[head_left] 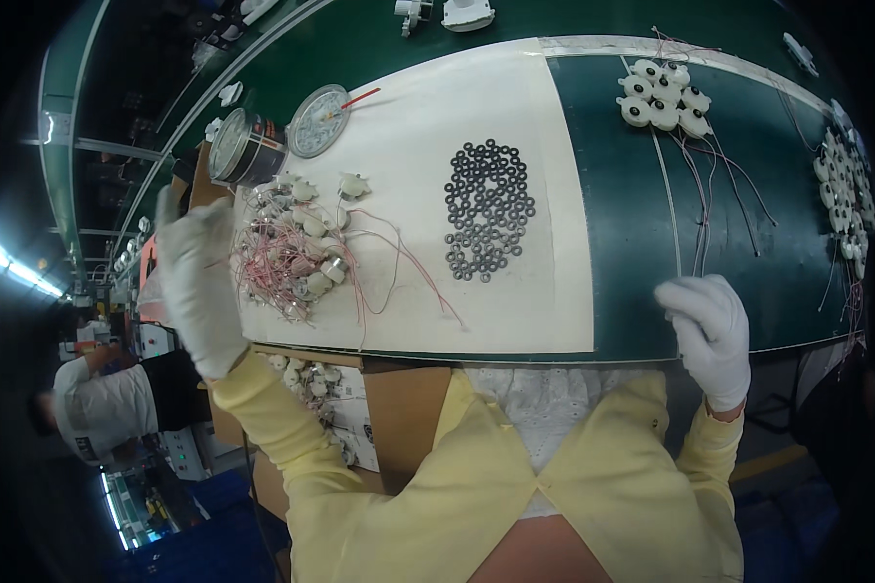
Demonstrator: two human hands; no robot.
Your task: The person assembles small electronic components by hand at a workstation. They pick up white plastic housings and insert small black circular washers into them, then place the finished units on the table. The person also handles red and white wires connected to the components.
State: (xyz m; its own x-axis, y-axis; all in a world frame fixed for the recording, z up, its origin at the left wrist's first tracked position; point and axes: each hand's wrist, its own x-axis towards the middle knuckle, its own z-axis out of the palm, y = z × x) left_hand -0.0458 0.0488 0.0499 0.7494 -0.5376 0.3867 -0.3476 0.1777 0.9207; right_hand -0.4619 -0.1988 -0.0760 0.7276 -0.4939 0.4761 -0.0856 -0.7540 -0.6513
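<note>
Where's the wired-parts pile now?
The pile is at the head view's left, on the white sheet, just right of the left hand, below the can.

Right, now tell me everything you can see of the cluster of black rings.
The cluster of black rings lies on the right half of the white sheet: many small, round pieces with open centres, darker at the far end and greyer toward the near end. They sit close together, seemingly mostly flat, with patches of sheet showing between. Whether they are rubber or plastic, I can't tell.
</note>
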